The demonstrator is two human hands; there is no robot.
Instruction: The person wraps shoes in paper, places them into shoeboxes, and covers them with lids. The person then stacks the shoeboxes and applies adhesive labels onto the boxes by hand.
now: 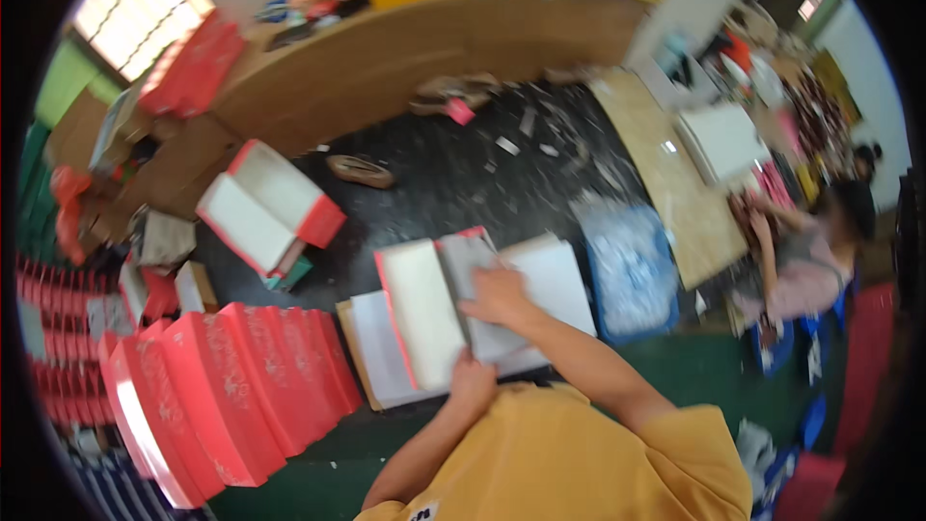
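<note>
An open flat box (pixel 424 314) with a red outside and a white inside lies in front of me on white sheets. My left hand (pixel 471 381) grips its near edge. My right hand (pixel 499 296) presses flat on a grey-white panel (pixel 463 260) in the middle of the box. Another white panel (pixel 559 280) lies just to the right of that hand. A white sheet (pixel 376 352) sticks out under the box on the left.
A row of red box lids (pixel 231 386) leans at my left. An open red and white box (pixel 265 207) sits farther back on the dark floor. A blue crate (pixel 632 270) stands to the right. Another person (pixel 805 251) sits at the right by a wooden board (pixel 666 183).
</note>
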